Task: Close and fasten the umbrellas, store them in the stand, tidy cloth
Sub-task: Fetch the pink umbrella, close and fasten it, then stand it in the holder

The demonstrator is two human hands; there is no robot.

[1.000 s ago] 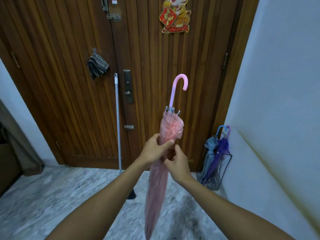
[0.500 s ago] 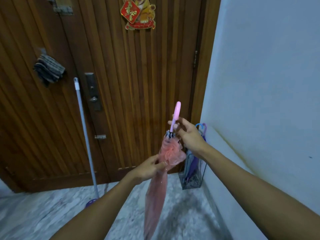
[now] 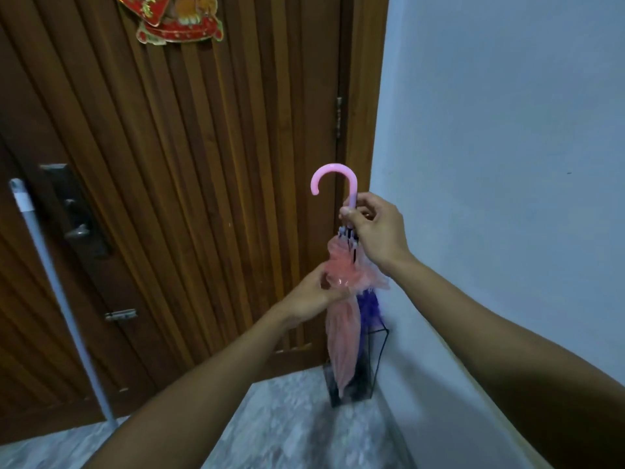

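Right hand (image 3: 375, 231) clamps the furled translucent pink hook-handled umbrella (image 3: 341, 319) below its crook, left hand (image 3: 313, 296) pinches the canopy, steering its tip into the black wire stand (image 3: 378, 360).

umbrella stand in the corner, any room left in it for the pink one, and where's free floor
The wire stand looks crowded on its wall side, where a purple umbrella stands; the pink umbrella, held by the right hand and left hand, hangs before its door side. Free patch: marble floor between stand and mop pole.
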